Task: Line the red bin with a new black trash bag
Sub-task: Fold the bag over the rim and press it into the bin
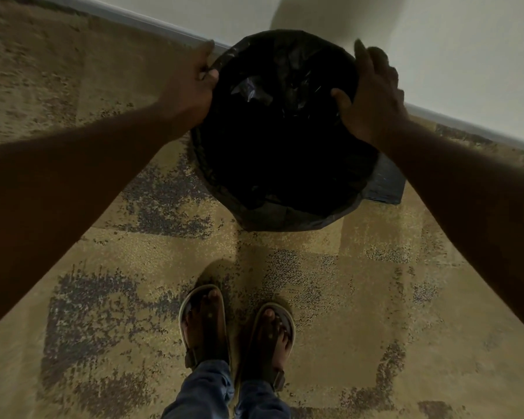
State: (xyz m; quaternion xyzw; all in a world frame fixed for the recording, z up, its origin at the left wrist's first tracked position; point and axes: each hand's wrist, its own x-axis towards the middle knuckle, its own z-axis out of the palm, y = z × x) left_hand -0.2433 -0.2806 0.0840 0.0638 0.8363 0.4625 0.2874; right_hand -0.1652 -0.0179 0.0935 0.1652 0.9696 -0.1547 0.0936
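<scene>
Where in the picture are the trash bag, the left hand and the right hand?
trash bag [285,140]: head view, dark inside of the open mouth.
left hand [191,86]: head view, back of the hand.
right hand [372,101]: head view, back of the hand.

No readable text, label, brand or number anywhere in view.

Wall [436,40] crowds the black trash bag [279,140]; carpet [103,207] around lies open.

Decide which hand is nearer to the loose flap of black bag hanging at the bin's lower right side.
Right. The right hand holds the trash bag edge on the side above the flap; the left hand grips the opposite edge.
</scene>
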